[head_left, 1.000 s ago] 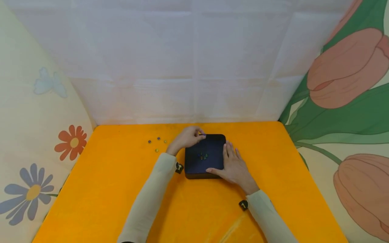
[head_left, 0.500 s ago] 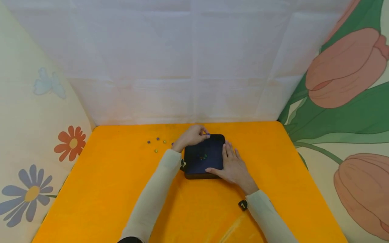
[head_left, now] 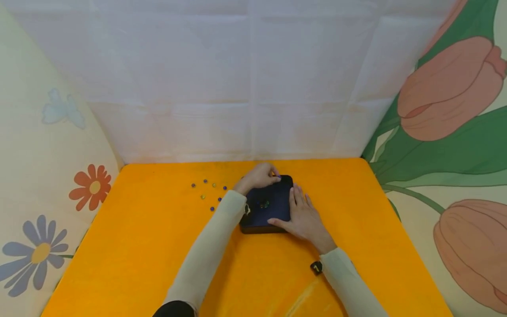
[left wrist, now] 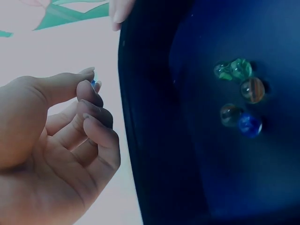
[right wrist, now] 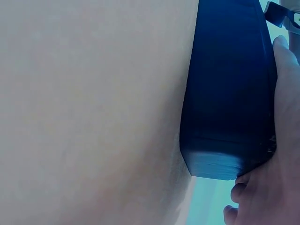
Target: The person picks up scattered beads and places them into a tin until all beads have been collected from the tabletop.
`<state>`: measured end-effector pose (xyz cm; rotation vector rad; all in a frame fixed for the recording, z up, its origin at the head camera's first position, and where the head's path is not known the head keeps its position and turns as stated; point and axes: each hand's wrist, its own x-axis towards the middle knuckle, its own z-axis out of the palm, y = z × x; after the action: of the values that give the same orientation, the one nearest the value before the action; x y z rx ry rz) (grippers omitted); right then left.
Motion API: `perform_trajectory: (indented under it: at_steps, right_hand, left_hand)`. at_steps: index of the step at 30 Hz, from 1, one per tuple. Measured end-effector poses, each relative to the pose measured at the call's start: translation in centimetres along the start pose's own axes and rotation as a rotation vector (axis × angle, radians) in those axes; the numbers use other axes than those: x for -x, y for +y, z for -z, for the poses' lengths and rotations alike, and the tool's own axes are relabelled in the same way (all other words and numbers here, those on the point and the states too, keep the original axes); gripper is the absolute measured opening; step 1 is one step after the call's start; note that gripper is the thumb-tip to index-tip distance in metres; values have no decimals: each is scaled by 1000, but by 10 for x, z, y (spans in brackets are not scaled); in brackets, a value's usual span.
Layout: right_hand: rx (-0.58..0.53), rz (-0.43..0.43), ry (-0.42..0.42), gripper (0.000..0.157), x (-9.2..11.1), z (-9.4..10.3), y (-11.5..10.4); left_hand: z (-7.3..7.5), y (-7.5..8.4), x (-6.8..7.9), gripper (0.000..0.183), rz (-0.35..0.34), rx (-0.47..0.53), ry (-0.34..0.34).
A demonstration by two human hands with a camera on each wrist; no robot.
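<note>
My left hand [head_left: 259,177] reaches over the far edge of a black square tray [head_left: 259,230]. Thumb and forefinger pinch a small glass marble [left wrist: 95,81], mostly hidden by the fingertips. The left wrist view puts that hand just outside the tray's wall [left wrist: 129,117]. Inside the tray lie several glass marbles, among them a blue marble [left wrist: 250,124], a green marble [left wrist: 241,69] and a brown-streaked marble [left wrist: 252,90]. My right hand [head_left: 306,220] rests against the tray's right side, fingers straight along the wall, thumb over the near rim.
On the orange table [head_left: 138,246], left of the tray, several marbles lie scattered, including a yellow marble [head_left: 203,197] and a blue marble [head_left: 212,209]. A white cloth [head_left: 253,79] rises behind the table's far edge. Flower-printed cloth [head_left: 455,176] lines both sides.
My left hand has slid to the right along the tray's far edge, still pinching the marble. More loose marbles show left of the forearm. The right hand and tray have stayed put.
</note>
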<state>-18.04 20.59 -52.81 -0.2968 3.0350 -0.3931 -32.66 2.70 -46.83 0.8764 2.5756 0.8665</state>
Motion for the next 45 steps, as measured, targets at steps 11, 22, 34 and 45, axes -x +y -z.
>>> perform_trajectory:
  at_steps: [11,22,34,45]
  right_hand:
    - [-10,8,10,129,-3,-1,-1]
    - [-27,4,4,129,-3,-2,-2]
    - [-48,1,4,129,-1,-4,-4]
    - [-51,-15,-3,130,-1,-5,-5]
  left_hand:
    - [-9,-7,-3,22,36,0,-78]
    - [-12,-16,-4,18,50,-88,-109]
    - [-8,-17,1,20,50,-117,-114]
    - [9,-17,16,22,-24,-94,-65]
